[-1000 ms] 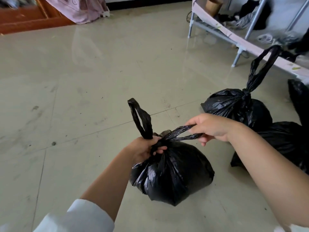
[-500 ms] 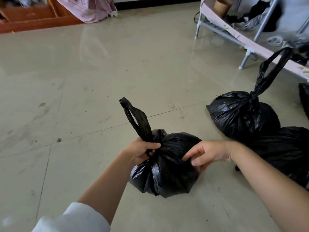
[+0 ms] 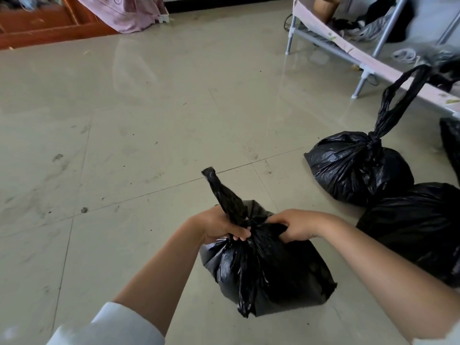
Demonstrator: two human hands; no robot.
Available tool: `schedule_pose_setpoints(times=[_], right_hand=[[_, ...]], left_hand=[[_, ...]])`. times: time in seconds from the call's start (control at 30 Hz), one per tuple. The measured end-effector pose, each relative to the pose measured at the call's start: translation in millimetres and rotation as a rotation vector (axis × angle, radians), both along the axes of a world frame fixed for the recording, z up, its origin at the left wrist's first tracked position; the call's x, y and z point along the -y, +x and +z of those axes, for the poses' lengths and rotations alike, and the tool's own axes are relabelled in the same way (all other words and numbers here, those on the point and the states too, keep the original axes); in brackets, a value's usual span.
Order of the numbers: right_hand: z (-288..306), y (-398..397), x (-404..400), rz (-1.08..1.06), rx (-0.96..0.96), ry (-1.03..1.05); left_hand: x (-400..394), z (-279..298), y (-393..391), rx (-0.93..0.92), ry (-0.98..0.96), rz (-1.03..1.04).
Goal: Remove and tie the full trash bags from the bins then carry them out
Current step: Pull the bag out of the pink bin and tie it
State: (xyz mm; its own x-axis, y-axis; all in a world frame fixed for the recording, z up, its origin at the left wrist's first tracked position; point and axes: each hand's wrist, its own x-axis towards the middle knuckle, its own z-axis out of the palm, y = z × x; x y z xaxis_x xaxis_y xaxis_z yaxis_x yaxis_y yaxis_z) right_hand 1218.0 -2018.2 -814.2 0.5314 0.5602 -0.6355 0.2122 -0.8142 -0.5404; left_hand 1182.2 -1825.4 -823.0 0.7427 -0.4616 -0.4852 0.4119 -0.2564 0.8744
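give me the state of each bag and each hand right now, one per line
bag being tied: on the floor, neck gathered, one tail sticking up
left hand: grips the neck at the base of the upright tail
right hand: grips plastic on the other side of the neck
tied bag: on the floor, knotted, loop handle standing up
third bag: on the floor beside the tied bag, top not visible
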Motion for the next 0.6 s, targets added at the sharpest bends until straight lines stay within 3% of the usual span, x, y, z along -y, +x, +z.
schedule_pose_setpoints(times=[0.17, 0.3, 0.43, 0.5, 0.6], right_hand=[[-8.6, -1.5, -5.1, -0.120, 0.157, 0.019], [-15.4, -3.2, -15.5, -0.127, 0.172, 0.031], [-18.2, -4.3, -20.4, -0.115, 0.146, 0.069], [-18.6, -3.7, -20.3, -0.110, 0.138, 0.093], [-19.8, -2.9, -10.0, -0.146, 0.111, 0.070]], left_hand=[[0.9, -4.4, 0.7, 0.115, 0.145, 0.215], [7.1, -15.8, 4.7, 0.397, 0.559, 0.449], [11.5, -21.1, 0.1, 0.594, 0.888, 0.367], [11.3, -17.9, 0.8, 0.551, 0.876, 0.353], [5.3, -9.7, 6.4, 0.395, 0.576, 0.379]])
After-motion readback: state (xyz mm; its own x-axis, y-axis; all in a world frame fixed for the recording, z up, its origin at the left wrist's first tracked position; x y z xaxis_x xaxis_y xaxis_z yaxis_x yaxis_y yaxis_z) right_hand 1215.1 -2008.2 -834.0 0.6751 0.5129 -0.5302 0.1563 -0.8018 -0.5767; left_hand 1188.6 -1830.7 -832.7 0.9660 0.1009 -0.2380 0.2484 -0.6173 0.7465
